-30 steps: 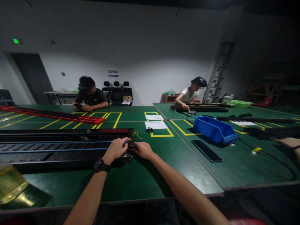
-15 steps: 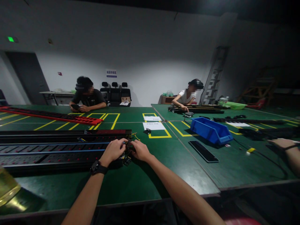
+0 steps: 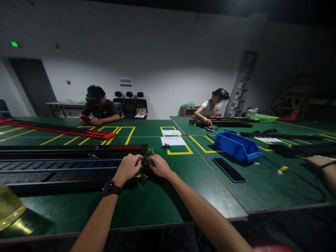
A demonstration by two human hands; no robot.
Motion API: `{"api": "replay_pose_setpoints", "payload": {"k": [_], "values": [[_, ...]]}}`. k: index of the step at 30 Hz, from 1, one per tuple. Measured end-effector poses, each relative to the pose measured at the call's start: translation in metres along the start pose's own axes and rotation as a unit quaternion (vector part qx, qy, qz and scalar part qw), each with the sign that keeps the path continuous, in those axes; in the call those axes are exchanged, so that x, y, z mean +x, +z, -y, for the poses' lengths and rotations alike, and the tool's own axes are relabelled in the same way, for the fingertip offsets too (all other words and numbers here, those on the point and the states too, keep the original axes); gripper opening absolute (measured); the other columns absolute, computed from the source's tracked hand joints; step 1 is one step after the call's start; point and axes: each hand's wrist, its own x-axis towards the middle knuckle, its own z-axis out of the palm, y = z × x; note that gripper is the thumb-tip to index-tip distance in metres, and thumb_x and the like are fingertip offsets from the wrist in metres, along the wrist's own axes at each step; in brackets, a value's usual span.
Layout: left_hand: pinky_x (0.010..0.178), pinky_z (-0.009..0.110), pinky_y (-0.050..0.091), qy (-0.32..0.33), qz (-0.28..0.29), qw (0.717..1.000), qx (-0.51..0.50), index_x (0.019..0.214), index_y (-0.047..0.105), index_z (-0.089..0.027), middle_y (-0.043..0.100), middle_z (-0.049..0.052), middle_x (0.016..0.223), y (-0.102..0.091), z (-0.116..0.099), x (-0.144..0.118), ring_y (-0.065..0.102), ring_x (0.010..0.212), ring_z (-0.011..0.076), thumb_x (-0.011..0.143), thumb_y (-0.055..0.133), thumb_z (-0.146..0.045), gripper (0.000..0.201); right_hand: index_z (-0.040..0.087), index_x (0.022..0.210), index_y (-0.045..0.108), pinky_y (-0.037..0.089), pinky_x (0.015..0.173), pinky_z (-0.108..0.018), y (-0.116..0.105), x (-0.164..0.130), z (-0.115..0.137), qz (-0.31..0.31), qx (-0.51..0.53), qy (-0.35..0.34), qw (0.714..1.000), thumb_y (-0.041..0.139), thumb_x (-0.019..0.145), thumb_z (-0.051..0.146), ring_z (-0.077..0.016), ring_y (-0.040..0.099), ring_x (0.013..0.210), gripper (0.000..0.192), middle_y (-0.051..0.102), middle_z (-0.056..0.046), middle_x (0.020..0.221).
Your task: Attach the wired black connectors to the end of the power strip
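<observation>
A long black power strip (image 3: 60,166) with rows of sockets and blue wires lies across the green table (image 3: 162,199), its right end in front of me. My left hand (image 3: 127,168), with a black watch on the wrist, rests on that end with its fingers curled over it. My right hand (image 3: 159,165) meets it from the right and pinches a small black end part with wires (image 3: 145,161) between both hands. A second small black piece (image 3: 143,180) lies on the table just below the hands.
A blue bin (image 3: 237,146) and a flat black bar (image 3: 229,169) lie to the right. White papers (image 3: 173,140) sit in yellow-taped boxes. A red strip (image 3: 60,129) runs at far left. Two seated people work across the tables; another person's arm (image 3: 321,166) enters at right. A yellowish container (image 3: 9,206) stands at near left.
Both hands stay at the strip's end with small finger shifts. The view has swung slightly; the arm at the right edge has drawn a little further out.
</observation>
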Motion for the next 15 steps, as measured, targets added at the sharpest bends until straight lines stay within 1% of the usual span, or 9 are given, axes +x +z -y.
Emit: {"api": "replay_pose_setpoints", "payload": {"k": [3,5,7,9,11,13,15], "values": [[0.096,0.039,0.05,0.0,-0.01,1.0,0.001,0.118,0.072,-0.023,0.076,0.009,0.11,0.002,0.002,0.0,0.066,0.106,0.027,0.098,0.048,-0.025,0.032,0.019,0.121,0.067,0.045,0.098,-0.032,-0.009,0.002,-0.018,-0.027,-0.052,0.078,0.995,0.046,0.097,0.014,-0.0218,0.058,0.11,0.033,0.067,-0.01,0.112],[0.098,0.041,0.05,0.002,-0.012,1.0,0.002,0.118,0.072,-0.022,0.076,0.009,0.111,0.002,0.002,-0.001,0.066,0.107,0.0279,0.098,0.047,-0.026,0.032,0.018,0.132,0.065,0.042,0.104,-0.035,-0.017,0.002,-0.033,-0.021,-0.105,0.121,0.987,0.046,0.098,0.018,-0.024,0.056,0.118,0.039,0.067,-0.013,0.124],[0.098,0.041,0.05,0.004,-0.011,1.0,0.0,0.119,0.072,-0.022,0.076,0.01,0.111,0.003,0.002,-0.002,0.066,0.108,0.0281,0.099,0.047,-0.026,0.032,0.018,0.148,0.055,0.039,0.11,-0.039,-0.023,0.0,-0.047,0.006,-0.146,0.154,0.977,0.048,0.1,0.027,-0.0267,0.051,0.131,0.049,0.059,-0.015,0.144],[0.098,0.041,0.05,0.005,-0.013,1.0,-0.004,0.119,0.071,-0.022,0.076,0.01,0.111,0.003,0.001,-0.003,0.065,0.108,0.0272,0.099,0.047,-0.026,0.032,0.018,0.159,0.042,0.035,0.114,-0.044,-0.026,0.0,-0.059,0.047,-0.162,0.186,0.968,0.045,0.103,0.039,-0.0286,0.039,0.146,0.06,0.046,-0.015,0.16],[0.099,0.04,0.05,0.002,-0.016,1.0,-0.006,0.119,0.071,-0.023,0.076,0.009,0.11,0.004,0.001,-0.004,0.065,0.108,0.0263,0.099,0.047,-0.026,0.032,0.02,0.164,0.034,0.032,0.117,-0.047,-0.026,0.0,-0.066,0.088,-0.16,0.198,0.963,0.039,0.105,0.047,-0.0282,0.033,0.152,0.065,0.041,-0.014,0.164],[0.099,0.039,0.05,-0.002,-0.019,1.0,-0.009,0.118,0.071,-0.023,0.076,0.009,0.109,0.005,0.0,-0.005,0.065,0.108,0.0261,0.098,0.047,-0.025,0.031,0.02,0.164,0.032,0.03,0.118,-0.048,-0.024,0.0,-0.07,0.104,-0.151,0.2,0.962,0.035,0.107,0.048,-0.0273,0.037,0.15,0.064,0.045,-0.015,0.162],[0.099,0.039,0.049,-0.006,-0.022,1.0,-0.014,0.117,0.072,-0.024,0.076,0.009,0.108,0.006,0.0,-0.005,0.065,0.107,0.0261,0.098,0.047,-0.025,0.031,0.02,0.164,0.034,0.029,0.118,-0.048,-0.022,0.0,-0.072,0.098,-0.148,0.198,0.964,0.035,0.107,0.049,-0.0268,0.041,0.147,0.064,0.047,-0.015,0.161]]}}
